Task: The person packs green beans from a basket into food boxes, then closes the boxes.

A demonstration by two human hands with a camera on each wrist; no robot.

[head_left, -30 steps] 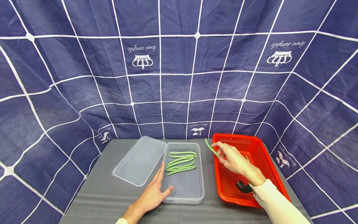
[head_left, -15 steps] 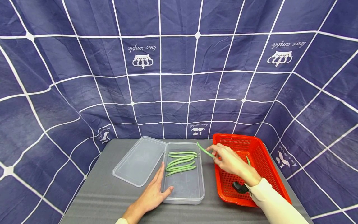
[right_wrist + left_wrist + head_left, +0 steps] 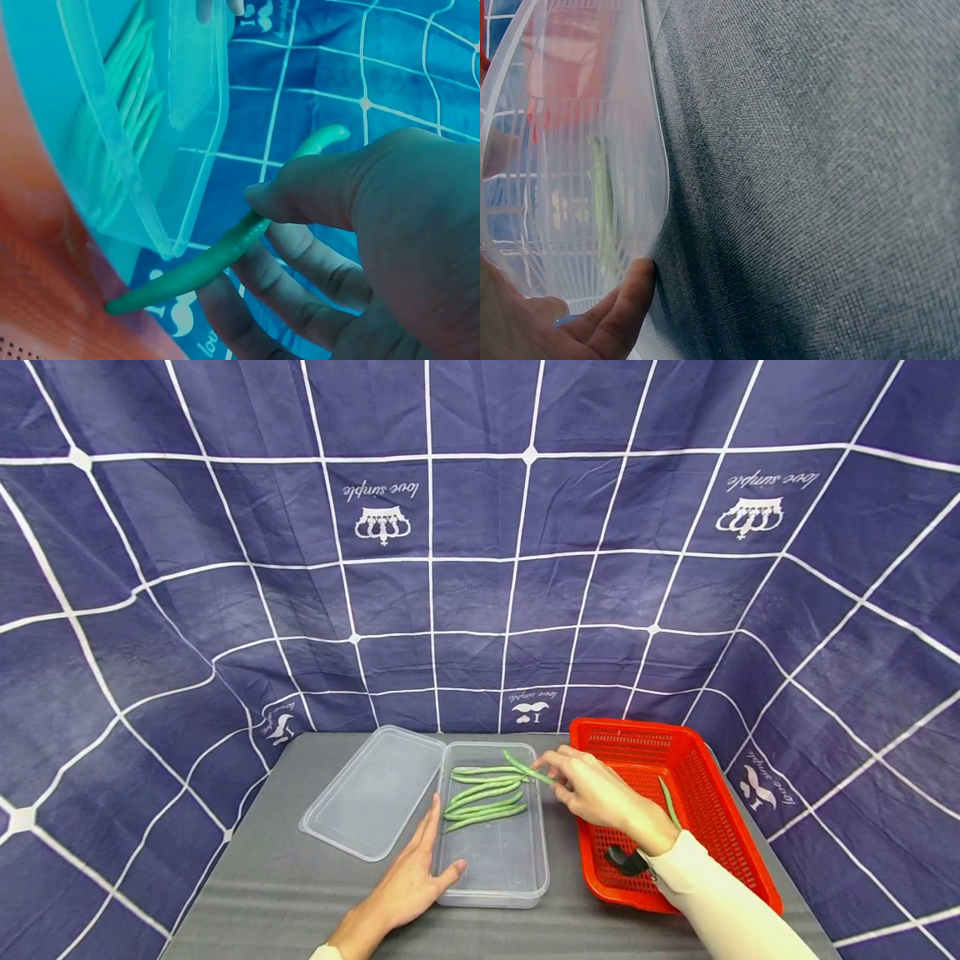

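A clear plastic container (image 3: 495, 868) sits on the grey cloth, with several green beans (image 3: 486, 811) lying side by side in its far half. My right hand (image 3: 596, 793) pinches another green bean (image 3: 516, 766) between thumb and fingers. That bean slants over the container's far right edge. In the right wrist view, the thumb presses on the pinched bean (image 3: 202, 264), and both its ends stick out. My left hand (image 3: 412, 870) lies along the container's left side, fingers extended. Its fingertips touch the outer wall in the left wrist view (image 3: 630, 296).
A red perforated basket (image 3: 628, 725) stands to the right under my right forearm, and one green bean (image 3: 669, 802) shows inside it. The clear lid (image 3: 372, 797) lies flat left of the container. A blue checked curtain (image 3: 480, 593) hangs behind and along both sides.
My right hand has carried the green bean left from the basket to the container's right edge, uncovering more of the bean in the basket. The left hand has stayed in place.
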